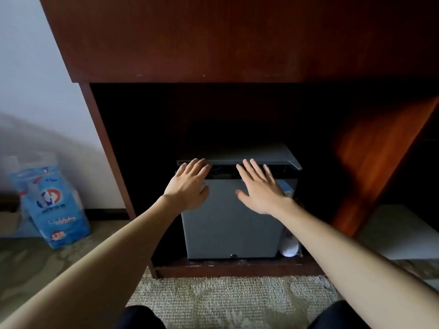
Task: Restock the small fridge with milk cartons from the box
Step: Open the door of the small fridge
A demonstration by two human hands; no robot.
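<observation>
Both flat, empty hands (187, 184) (260, 189) reach before the small fridge (228, 224).

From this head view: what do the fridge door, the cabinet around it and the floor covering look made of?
Fridge door: smooth matte grey, probably painted metal or plastic; the frame cannot settle which.
Cabinet: reddish-brown wood or wood veneer with a slight sheen, and grain streaks show.
Floor covering: pale, short looped-pile carpet with a ribbed texture.

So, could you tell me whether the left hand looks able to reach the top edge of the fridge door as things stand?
Probably yes: the left hand is open and empty, its fingertips already at the top edge of the grey fridge door, with nothing between them.
</observation>
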